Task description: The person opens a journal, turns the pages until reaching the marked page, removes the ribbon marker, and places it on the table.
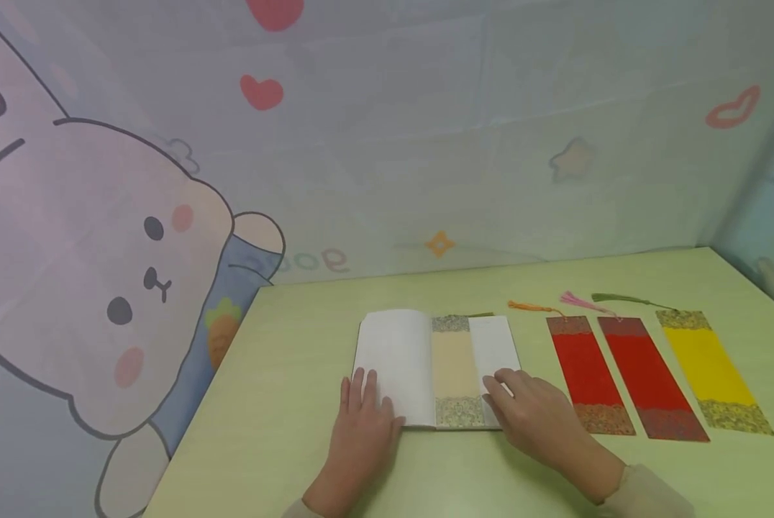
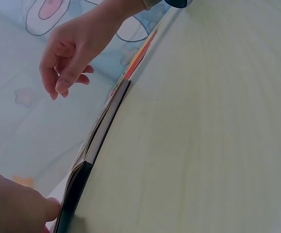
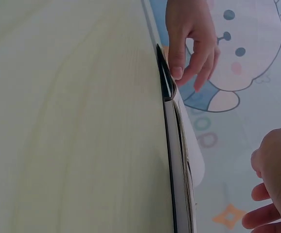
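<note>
An open book (image 1: 393,352) with blank white pages lies on the table. Across its right page is a cream bookmark (image 1: 454,363) with patterned bands at both ends. A bit of green tassel (image 1: 482,314) shows past the book's top edge. My left hand (image 1: 363,430) rests on the lower left page, fingers extended. Over the right page's lower right part is my right hand (image 1: 534,414), beside the bookmark. The left wrist view shows this right hand (image 2: 77,48) raised off the book, its fingers loosely bent and holding nothing.
To the right of the book lie a red bookmark (image 1: 584,370) with an orange tassel, another red bookmark (image 1: 649,374) with a pink tassel, and a yellow bookmark (image 1: 711,367) with a green tassel. A printed cloth (image 1: 387,158) hangs behind the pale green table (image 1: 264,403).
</note>
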Tool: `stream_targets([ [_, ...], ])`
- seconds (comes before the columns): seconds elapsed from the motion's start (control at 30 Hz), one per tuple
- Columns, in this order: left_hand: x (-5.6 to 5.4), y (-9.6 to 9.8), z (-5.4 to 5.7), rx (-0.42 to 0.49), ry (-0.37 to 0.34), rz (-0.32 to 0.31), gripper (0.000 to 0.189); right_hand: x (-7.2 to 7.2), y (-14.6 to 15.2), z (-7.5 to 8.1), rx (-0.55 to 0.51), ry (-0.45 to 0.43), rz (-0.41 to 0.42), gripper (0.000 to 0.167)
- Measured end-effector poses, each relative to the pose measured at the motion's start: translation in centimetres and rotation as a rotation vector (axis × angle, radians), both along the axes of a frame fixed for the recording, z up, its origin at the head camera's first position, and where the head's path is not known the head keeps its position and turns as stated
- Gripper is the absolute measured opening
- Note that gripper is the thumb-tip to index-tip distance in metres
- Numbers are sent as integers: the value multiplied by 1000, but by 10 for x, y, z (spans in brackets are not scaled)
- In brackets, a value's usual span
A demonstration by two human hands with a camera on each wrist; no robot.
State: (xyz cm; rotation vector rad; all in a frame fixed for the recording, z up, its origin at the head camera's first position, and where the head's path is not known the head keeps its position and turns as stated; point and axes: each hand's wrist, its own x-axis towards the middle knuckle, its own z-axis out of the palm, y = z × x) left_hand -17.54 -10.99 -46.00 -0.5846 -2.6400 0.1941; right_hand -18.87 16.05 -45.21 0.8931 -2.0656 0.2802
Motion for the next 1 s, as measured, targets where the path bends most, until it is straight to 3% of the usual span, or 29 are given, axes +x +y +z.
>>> stream_targets([
  [0.23, 5, -2, 0, 55, -183, 30, 45, -2, -1, -1, 41, -121, -44, 47],
  [0.4, 7, -3, 0, 83, -270, 53, 54, -3, -2, -2, 68, -189, -88, 19],
  [0.73, 8, 3, -1, 41, -345, 126, 57, -4, -7, -3, 66, -259, -126, 23],
  [1.0, 10, 8, -1, -3, -349, 148, 67, -7, -13, -2, 24, -355, -144, 25],
])
